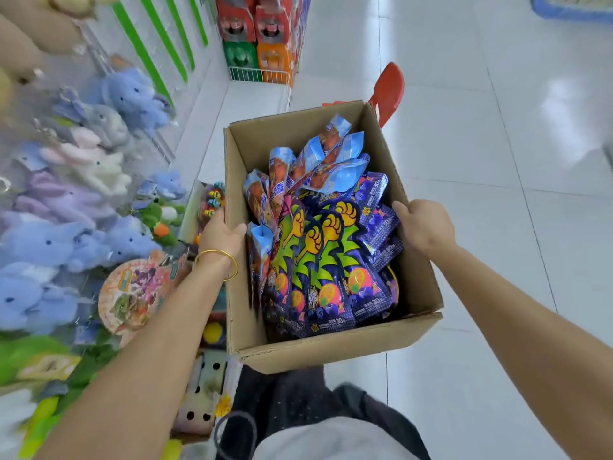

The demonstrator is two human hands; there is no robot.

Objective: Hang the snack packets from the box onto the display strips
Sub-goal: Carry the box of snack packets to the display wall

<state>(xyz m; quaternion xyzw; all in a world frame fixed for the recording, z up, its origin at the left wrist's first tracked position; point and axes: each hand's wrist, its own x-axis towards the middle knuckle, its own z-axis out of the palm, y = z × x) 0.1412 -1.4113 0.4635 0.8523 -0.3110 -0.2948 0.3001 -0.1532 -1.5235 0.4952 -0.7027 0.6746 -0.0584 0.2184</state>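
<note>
1. The open cardboard box (335, 346) sits at the centre of the view.
2. The left hand (220, 232) is clamped on its 9 o'clock wall, thumb inside.
3. The right hand (423, 224) is clamped on the 3 o'clock wall.
4. Purple snack packets (331, 260) fill the box toward 6 o'clock, with blue snack packets (318, 161) toward 12 o'clock.
5. Plush toys (49, 240) hang at 9 o'clock, beside the box.

On the left we see hanging plush toys (33, 240), mostly blue, with pink and white ones (89, 161) among them. Just beside them hangs a round printed card (136, 293). Farther off, red cartons (252, 21) stand above a green carton (240, 58) and an orange carton (273, 59) in a white wire rack (258, 75). A red plastic piece (389, 91) stands on the white tiled floor (497, 161). We glimpse a blue crate (570, 8) at the top right.
</note>
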